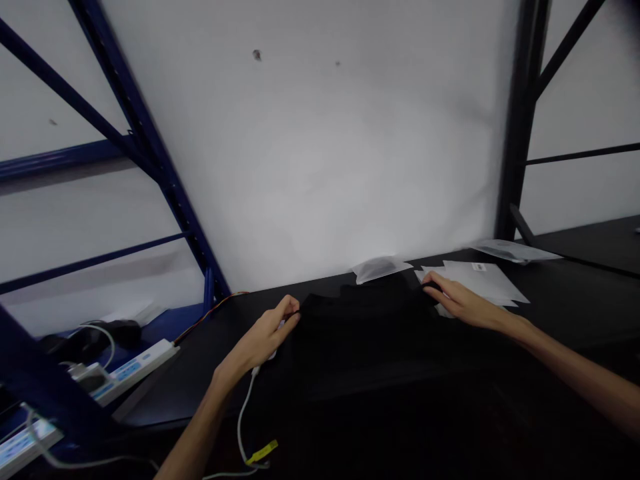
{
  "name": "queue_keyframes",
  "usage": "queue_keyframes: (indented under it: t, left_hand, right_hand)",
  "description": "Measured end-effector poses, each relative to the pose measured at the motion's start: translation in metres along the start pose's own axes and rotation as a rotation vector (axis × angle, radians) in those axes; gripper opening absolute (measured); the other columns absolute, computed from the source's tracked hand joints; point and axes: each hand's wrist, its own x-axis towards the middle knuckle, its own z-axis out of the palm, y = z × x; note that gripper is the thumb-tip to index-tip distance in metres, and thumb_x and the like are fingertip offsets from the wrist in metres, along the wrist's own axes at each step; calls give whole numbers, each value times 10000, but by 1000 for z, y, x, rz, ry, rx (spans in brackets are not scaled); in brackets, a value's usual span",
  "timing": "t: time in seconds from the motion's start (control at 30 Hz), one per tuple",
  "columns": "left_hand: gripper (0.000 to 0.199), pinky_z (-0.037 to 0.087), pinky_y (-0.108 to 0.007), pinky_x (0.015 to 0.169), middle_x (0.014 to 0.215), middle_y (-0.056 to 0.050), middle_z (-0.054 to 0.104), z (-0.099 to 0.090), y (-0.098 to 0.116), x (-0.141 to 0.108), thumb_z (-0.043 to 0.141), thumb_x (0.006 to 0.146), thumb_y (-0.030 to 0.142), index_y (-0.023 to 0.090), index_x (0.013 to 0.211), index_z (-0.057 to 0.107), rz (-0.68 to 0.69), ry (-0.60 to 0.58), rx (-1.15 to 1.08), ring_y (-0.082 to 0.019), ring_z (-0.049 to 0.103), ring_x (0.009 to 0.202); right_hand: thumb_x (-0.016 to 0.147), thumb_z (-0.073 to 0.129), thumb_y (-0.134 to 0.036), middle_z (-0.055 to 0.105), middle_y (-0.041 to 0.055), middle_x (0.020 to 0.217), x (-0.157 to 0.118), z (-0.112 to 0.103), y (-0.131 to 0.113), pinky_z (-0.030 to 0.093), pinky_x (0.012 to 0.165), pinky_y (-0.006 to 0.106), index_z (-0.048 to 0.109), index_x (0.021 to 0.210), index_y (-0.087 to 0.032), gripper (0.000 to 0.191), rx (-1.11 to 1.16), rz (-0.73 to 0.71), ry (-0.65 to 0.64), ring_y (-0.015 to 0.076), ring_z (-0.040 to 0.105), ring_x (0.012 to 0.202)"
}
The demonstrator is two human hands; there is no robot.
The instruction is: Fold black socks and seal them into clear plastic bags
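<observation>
1. In the head view, above the black flat counter (210,343), a soft black cloth (363,317) spreads between the left hand (267,333) and the right hand (457,300).
2. The left hand has its fingers pinched together on one edge of the cloth; the right hand has its fingers closed on the opposite edge. If one pinch is too weak, I think that side may slip and fold under.
3. The thin white cable (241,417) with the yellow tag (263,452) runs up to below the left hand. A low pull of the cloth could catch it, and drag it.
4. The flat white packages (483,283) lie just behind the right hand; whether they touch, I cannot tell. A wide sweep could push them, also the clear plastic bag (381,268) near the wall (320,147).
5. Black on black hides the lower cloth border, so a crease could remain unnoticed.
</observation>
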Motion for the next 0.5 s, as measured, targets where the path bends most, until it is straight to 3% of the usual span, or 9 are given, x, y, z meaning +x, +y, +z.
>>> queue_keyframes:
  t: [0.1, 0.2, 0.33, 0.5]
  left_hand:
    - [246, 406, -288, 736, 830, 18, 601, 1, -11, 20, 396, 999, 470, 248, 1020, 501, -2, 53, -36, -171, 544, 756]
    - [208, 377, -272, 679, 742, 39, 549, 6, -30, 45, 429, 969, 434, 239, 1001, 495, -15, 103, -41, -159, 517, 697]
    - [191, 375, -263, 632, 690, 49, 547, 16, -50, 73, 490, 910, 393, 231, 1010, 502, -131, 79, -3, -157, 532, 640]
    - [185, 410, -268, 650, 749, 13, 634, 30, -60, 81, 567, 868, 382, 239, 981, 538, -309, -12, 131, -182, 609, 702]
  right_hand:
    - [1026, 347, -583, 567, -7, 701, 21, 6, 6, 454, 651, 357, 491, 1124, -253, 373, -13, 41, 57, 212, 555, 626]
    - [1013, 386, -548, 531, -32, 629, 39, 16, 10, 390, 567, 322, 492, 1111, -248, 333, -26, 74, 103, 196, 526, 560]
    - [973, 455, -421, 628, 13, 751, 52, 30, 16, 383, 569, 321, 481, 1149, -230, 261, -137, 68, 110, 202, 576, 602]
    - [906, 529, -340, 677, 87, 901, 54, 41, 24, 430, 597, 356, 500, 1197, -215, 318, -310, 104, 72, 259, 637, 708]
